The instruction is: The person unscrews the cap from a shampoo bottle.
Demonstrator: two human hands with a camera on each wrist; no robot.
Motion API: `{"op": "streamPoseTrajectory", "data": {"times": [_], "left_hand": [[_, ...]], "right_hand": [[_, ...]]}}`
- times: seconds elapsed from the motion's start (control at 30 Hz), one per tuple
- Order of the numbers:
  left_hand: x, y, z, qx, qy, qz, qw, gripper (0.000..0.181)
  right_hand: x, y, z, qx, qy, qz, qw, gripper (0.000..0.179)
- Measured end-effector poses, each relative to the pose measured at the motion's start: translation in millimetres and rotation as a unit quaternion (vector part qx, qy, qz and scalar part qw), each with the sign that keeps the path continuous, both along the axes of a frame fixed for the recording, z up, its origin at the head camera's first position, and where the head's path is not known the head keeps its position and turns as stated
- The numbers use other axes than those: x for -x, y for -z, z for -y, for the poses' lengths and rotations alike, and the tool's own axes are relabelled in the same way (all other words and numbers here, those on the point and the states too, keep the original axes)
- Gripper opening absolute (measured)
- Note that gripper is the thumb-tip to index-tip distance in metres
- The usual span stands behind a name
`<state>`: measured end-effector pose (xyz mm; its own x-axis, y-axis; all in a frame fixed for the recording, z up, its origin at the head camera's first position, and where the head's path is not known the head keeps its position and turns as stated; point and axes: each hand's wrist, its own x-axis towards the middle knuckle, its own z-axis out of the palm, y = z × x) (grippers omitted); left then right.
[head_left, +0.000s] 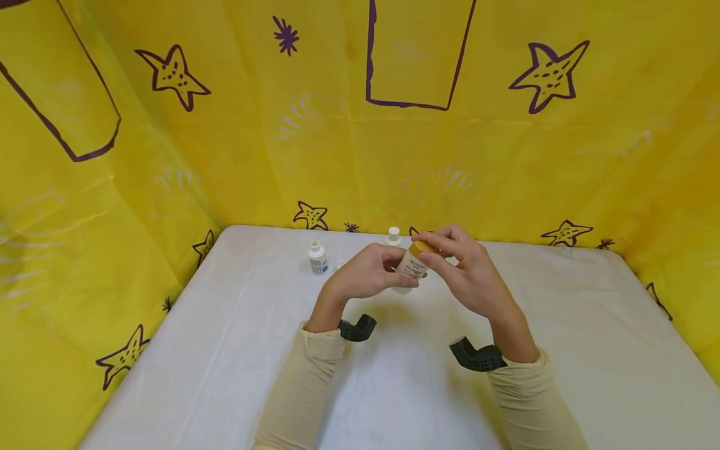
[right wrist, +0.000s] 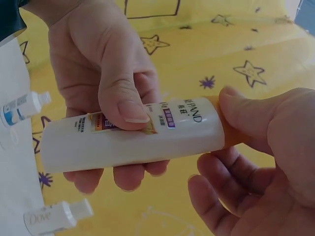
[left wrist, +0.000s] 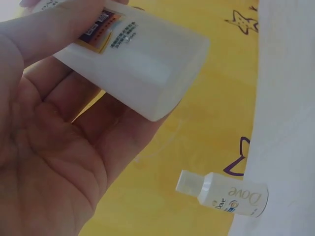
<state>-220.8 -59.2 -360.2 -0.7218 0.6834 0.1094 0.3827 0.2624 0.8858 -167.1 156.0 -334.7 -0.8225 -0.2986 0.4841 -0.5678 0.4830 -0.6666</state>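
Note:
A white bottle (head_left: 412, 265) with an orange cap (head_left: 423, 248) is held tilted above the table. My left hand (head_left: 364, 273) grips its body, thumb across the printed label and fingers behind, as the right wrist view shows. The cap sits between the thumb and fingers of my right hand (head_left: 471, 275). In the left wrist view the bottle's base (left wrist: 182, 78) points away from the palm. Behind the hands stands a small white Dove bottle (left wrist: 234, 196) with its white cap on. Left of it is another small white bottle (head_left: 317, 259), its narrow neck bare.
A white-covered table (head_left: 225, 350) lies under the hands. Yellow cloth (head_left: 242, 156) with purple starfish drawings closes it in at the back and sides. A small white piece (head_left: 340, 265) lies near the uncapped bottle, partly hidden. Each wrist wears a dark camera mount (head_left: 360, 327).

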Motion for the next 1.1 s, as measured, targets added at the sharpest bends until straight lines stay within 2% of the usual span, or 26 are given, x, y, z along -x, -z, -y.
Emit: {"op": "streamPoseTrajectory", "data": {"times": [0.3,0.57,0.63,0.73,0.83,0.97,1.1], "left_hand": [[-0.4,-1.8,3.8,0.018,0.016,0.015,0.9996,0.022],[1.8,0.0,5.5,0.004,0.046,0.025,0.9986,0.028],[1.6,-0.1,5.6,0.001,0.045,0.023,0.9987,0.028],[0.8,-1.4,5.2,-0.003,0.027,0.007,0.9996,0.027],[-0.2,-3.3,4.1,-0.007,-0.002,-0.007,1.0000,0.027],[-2.0,-5.1,1.4,-0.007,-0.045,-0.028,0.9986,0.029],[-3.3,-4.2,-2.3,0.003,-0.088,-0.062,0.9942,0.029]], "right_hand": [[3.4,2.0,-4.6,0.003,-0.047,-0.004,0.9989,0.034],[8.2,6.5,-7.9,0.033,-0.085,0.014,0.9958,0.031],[8.9,7.1,-8.5,0.036,-0.098,0.013,0.9945,0.031],[10.3,6.4,-7.4,0.051,-0.106,0.024,0.9927,0.031],[11.0,4.6,-5.2,0.062,-0.081,0.049,0.9935,0.031],[9.6,4.0,-1.6,0.062,0.003,0.074,0.9953,0.032],[8.4,4.7,4.6,0.074,0.069,0.080,0.9916,0.038]]}}
